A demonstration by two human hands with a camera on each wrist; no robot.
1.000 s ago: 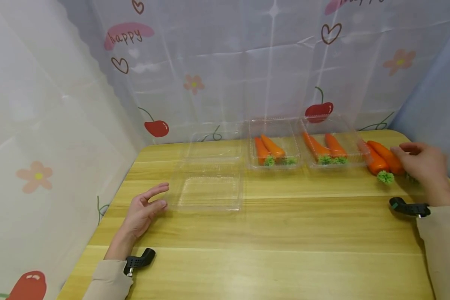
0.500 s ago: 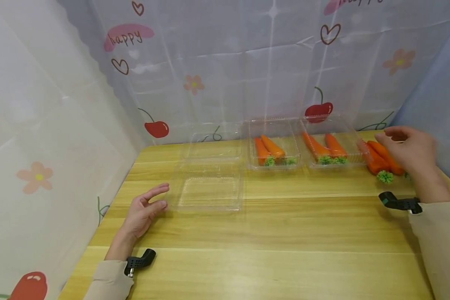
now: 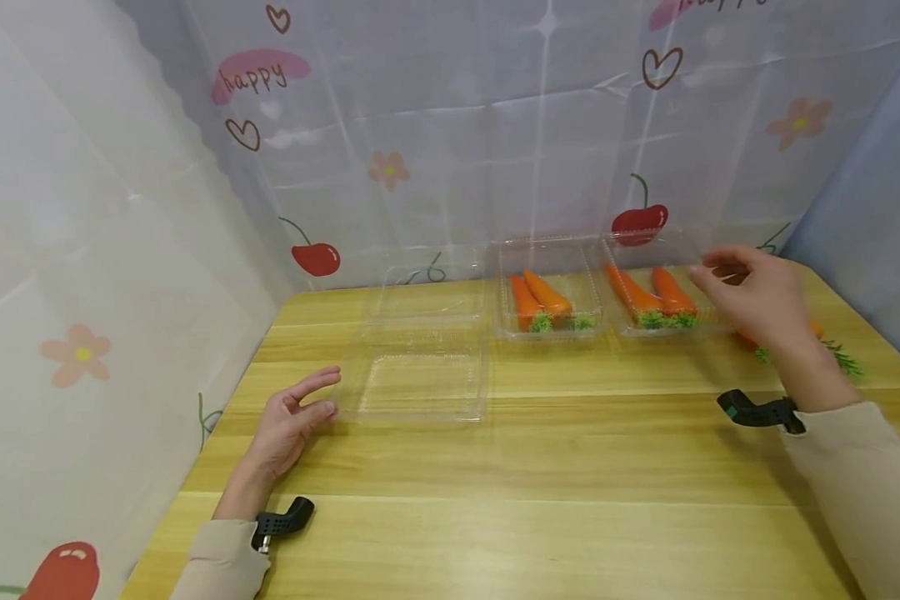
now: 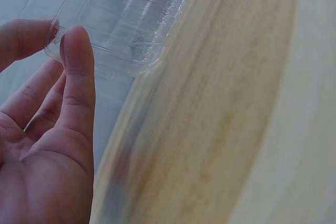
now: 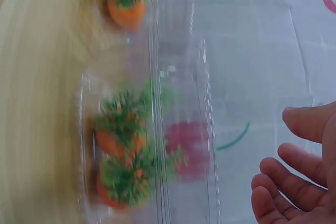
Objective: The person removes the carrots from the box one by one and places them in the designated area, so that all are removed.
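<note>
At the left, my left hand (image 3: pixel 288 425) pinches the left rim of an unfilled clear plastic clamshell container (image 3: pixel 420 414) between thumb and index finger. That corner of the container (image 4: pixel 65 35) shows between the fingertips in the left wrist view. My right hand (image 3: pixel 757 292), holding nothing, hovers with loosely bent fingers over the right side of another clear container (image 3: pixel 645 332). Inside that one lie two orange carrots (image 3: pixel 671 292) with green tops. In the right wrist view the hand (image 5: pixel 299 166) is apart from the blurred carrots (image 5: pixel 121 140).
Between these stands a third clear container (image 3: pixel 551 335) holding two carrots (image 3: pixel 546 293). Loose carrots with green leaves (image 3: pixel 846 358) lie on the wooden table (image 3: pixel 525 500) at the right, partly hidden by my right hand. A printed curtain (image 3: pixel 450 133) hangs behind the table.
My right hand has moved left from over the loose carrots to over the right-hand container, with nothing in it. My left hand has stayed at the left container's rim.
</note>
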